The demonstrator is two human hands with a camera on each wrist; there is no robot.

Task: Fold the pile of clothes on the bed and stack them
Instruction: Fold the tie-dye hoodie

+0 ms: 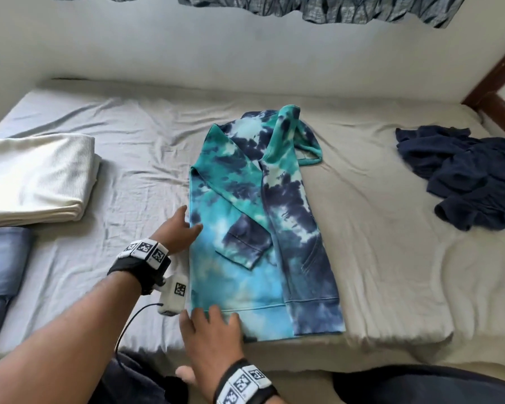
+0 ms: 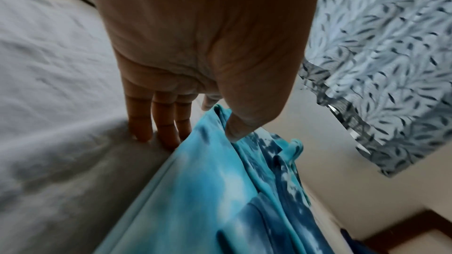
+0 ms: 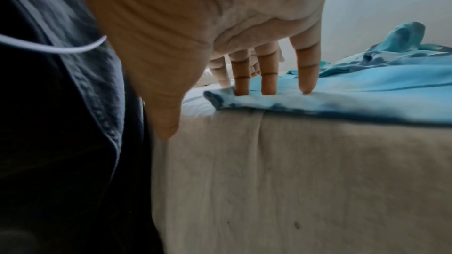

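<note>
A blue and teal tie-dye hoodie [image 1: 245, 228] lies flat on the bed [image 1: 391, 258], both sides and sleeves folded inward, its hem at the near edge. My left hand [image 1: 181, 228] is at the hoodie's left edge, about halfway up. Its fingers [image 2: 166, 125] are straight with their tips on the sheet beside the hoodie [image 2: 220, 190], and the thumb rests on the fabric. My right hand [image 1: 210, 330] lies on the near left hem corner. Its straight fingers [image 3: 266, 76] press down on the hoodie [image 3: 367, 88].
A crumpled navy garment [image 1: 473, 176] lies at the right of the bed. Folded cream fabric [image 1: 32, 176] and a folded blue piece [image 1: 3, 263] sit at the left. A wall and patterned curtain [image 1: 303, 4] stand behind, and a wooden frame [image 1: 496, 83] stands at the far right.
</note>
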